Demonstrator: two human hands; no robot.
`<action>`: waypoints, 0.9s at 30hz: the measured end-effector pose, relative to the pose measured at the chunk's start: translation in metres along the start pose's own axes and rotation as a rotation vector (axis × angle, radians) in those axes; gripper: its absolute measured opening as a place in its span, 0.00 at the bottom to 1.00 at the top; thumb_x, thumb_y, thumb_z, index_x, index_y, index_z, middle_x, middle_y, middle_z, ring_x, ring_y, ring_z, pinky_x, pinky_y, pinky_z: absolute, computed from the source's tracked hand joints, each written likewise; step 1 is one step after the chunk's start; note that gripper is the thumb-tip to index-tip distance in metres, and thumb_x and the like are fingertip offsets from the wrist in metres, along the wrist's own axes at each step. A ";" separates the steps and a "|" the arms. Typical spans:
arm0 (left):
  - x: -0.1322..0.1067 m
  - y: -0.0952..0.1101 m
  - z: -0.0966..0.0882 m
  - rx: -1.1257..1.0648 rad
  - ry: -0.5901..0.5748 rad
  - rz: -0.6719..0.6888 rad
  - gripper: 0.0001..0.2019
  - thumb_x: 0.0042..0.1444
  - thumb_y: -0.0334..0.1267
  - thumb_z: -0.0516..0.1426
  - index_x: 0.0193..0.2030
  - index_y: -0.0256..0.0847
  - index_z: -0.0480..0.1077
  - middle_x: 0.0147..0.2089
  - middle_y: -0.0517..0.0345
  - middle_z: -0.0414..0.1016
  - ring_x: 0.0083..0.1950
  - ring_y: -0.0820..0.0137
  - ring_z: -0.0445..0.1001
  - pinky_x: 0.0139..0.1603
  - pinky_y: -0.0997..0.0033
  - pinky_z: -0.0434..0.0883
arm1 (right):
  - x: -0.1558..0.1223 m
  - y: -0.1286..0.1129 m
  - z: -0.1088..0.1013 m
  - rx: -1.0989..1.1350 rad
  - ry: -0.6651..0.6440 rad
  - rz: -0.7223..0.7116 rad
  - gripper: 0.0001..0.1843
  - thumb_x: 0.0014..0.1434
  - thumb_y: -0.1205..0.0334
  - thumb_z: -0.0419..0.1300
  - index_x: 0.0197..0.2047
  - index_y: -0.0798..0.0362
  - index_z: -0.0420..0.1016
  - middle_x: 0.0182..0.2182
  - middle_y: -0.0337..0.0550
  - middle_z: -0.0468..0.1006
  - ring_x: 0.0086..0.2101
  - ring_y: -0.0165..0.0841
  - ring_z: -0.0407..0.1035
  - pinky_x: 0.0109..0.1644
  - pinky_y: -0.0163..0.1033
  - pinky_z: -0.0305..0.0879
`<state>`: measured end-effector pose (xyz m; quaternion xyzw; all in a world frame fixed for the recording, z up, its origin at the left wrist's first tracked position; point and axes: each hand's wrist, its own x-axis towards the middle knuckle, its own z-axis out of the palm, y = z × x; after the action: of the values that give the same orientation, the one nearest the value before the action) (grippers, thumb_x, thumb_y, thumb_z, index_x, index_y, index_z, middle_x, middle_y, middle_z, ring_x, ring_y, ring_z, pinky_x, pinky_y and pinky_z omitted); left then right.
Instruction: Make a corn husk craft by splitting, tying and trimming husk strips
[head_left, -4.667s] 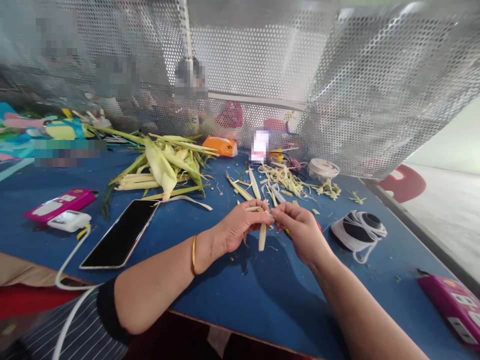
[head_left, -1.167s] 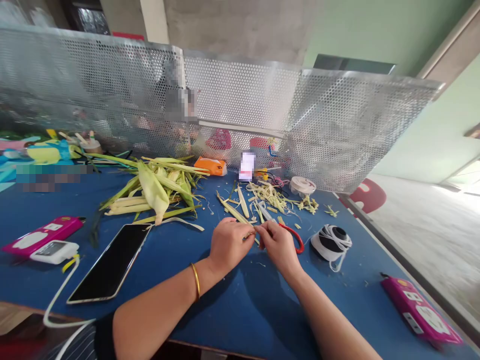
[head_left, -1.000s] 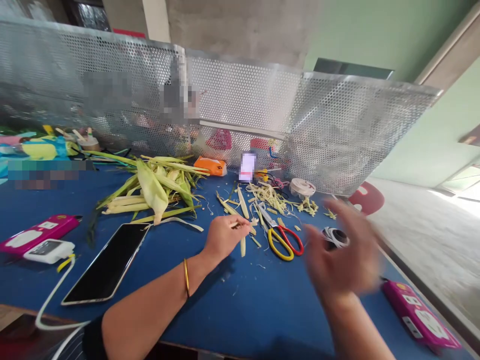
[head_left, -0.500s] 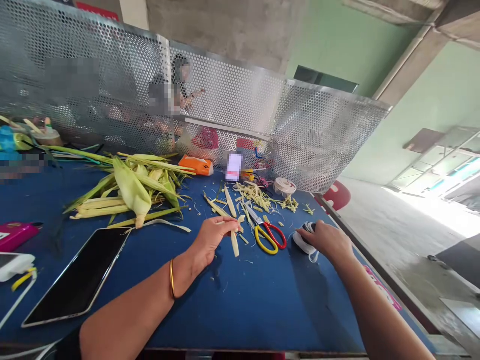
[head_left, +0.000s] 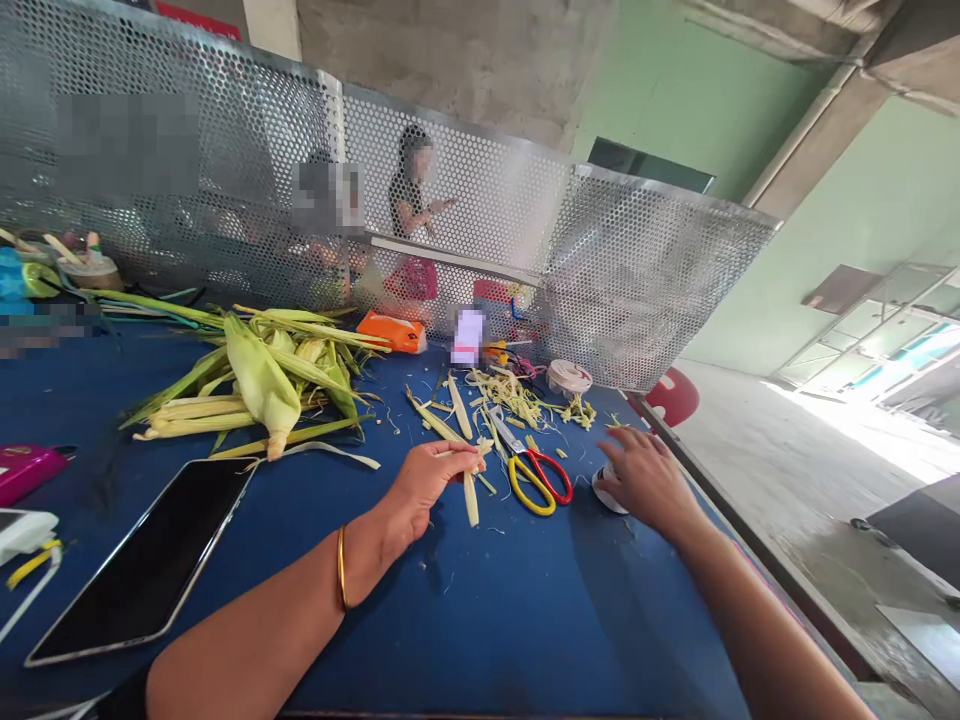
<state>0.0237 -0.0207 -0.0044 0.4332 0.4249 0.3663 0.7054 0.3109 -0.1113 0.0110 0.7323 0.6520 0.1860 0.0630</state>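
My left hand (head_left: 429, 482) pinches a pale corn husk strip (head_left: 471, 500) between thumb and fingers; its lower end hangs toward the table. On the right, my right hand (head_left: 649, 482) is spread over a white spool (head_left: 607, 492), which looks like thread and is partly hidden by the fingers. Whether the fingertips touch it I cannot tell. Between the hands lie scissors (head_left: 508, 433) with one yellow and one red handle, blades pointing away from me. Cut husk scraps (head_left: 514, 393) and a loose husk strip (head_left: 459, 408) lie beyond them.
A heap of green corn husks (head_left: 259, 385) lies left, behind a large dark phone or tablet (head_left: 142, 570). Toward the back are an orange packet (head_left: 391, 332), a lit phone (head_left: 468, 336) and a roll of white tape (head_left: 570, 377). A perforated metal screen (head_left: 465, 180) borders the table; a person stands behind it.
My right hand has opened from its grip on the spool, which now sits on the table slightly farther left. My left hand still pinches the strip. The person behind the screen has shifted right.
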 end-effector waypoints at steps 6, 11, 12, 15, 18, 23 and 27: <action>-0.002 0.002 0.000 -0.067 -0.033 -0.060 0.05 0.40 0.31 0.65 0.27 0.36 0.77 0.28 0.54 0.79 0.32 0.71 0.75 0.41 0.72 0.69 | 0.018 -0.034 0.014 -0.024 -0.060 -0.110 0.14 0.54 0.77 0.57 0.23 0.55 0.76 0.28 0.54 0.80 0.38 0.44 0.71 0.50 0.48 0.55; -0.001 0.003 -0.002 -0.061 -0.042 -0.086 0.05 0.40 0.31 0.65 0.28 0.36 0.77 0.28 0.54 0.79 0.33 0.71 0.75 0.40 0.73 0.67 | 0.019 -0.031 0.019 0.037 -0.076 0.009 0.11 0.57 0.76 0.55 0.28 0.57 0.76 0.32 0.57 0.80 0.37 0.42 0.72 0.42 0.44 0.54; -0.001 0.002 -0.002 -0.065 -0.050 -0.086 0.06 0.40 0.31 0.65 0.28 0.36 0.77 0.29 0.54 0.79 0.33 0.71 0.75 0.40 0.73 0.67 | 0.019 -0.029 0.018 0.054 -0.071 0.049 0.11 0.58 0.76 0.54 0.31 0.58 0.75 0.32 0.56 0.80 0.36 0.41 0.72 0.42 0.43 0.54; -0.001 0.001 -0.002 -0.082 -0.078 -0.077 0.06 0.39 0.31 0.66 0.28 0.36 0.77 0.29 0.55 0.79 0.33 0.72 0.74 0.39 0.73 0.67 | 0.020 -0.024 0.014 0.125 -0.051 0.187 0.11 0.60 0.74 0.51 0.39 0.57 0.73 0.30 0.49 0.80 0.32 0.35 0.72 0.39 0.40 0.53; -0.001 0.001 -0.002 -0.090 -0.091 -0.073 0.06 0.40 0.31 0.65 0.29 0.36 0.77 0.29 0.54 0.79 0.33 0.72 0.75 0.40 0.72 0.67 | 0.025 -0.021 0.012 0.208 -0.022 0.299 0.12 0.64 0.69 0.48 0.41 0.54 0.72 0.27 0.43 0.80 0.27 0.33 0.71 0.34 0.38 0.51; -0.001 0.001 -0.002 -0.108 -0.095 -0.086 0.07 0.40 0.32 0.65 0.30 0.35 0.76 0.29 0.54 0.79 0.32 0.72 0.75 0.38 0.72 0.66 | 0.034 -0.024 0.012 0.337 0.061 0.407 0.11 0.62 0.65 0.50 0.38 0.52 0.74 0.29 0.43 0.80 0.28 0.33 0.69 0.31 0.37 0.47; 0.002 -0.001 -0.002 -0.186 -0.082 -0.076 0.08 0.39 0.33 0.66 0.29 0.35 0.75 0.28 0.55 0.78 0.31 0.73 0.73 0.38 0.73 0.67 | 0.047 -0.025 0.010 0.437 0.200 0.545 0.13 0.62 0.63 0.48 0.41 0.52 0.74 0.31 0.45 0.79 0.29 0.34 0.68 0.30 0.36 0.47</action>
<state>0.0224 -0.0187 -0.0060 0.3642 0.3759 0.3589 0.7728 0.2947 -0.0607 0.0020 0.8534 0.4603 0.1230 -0.2112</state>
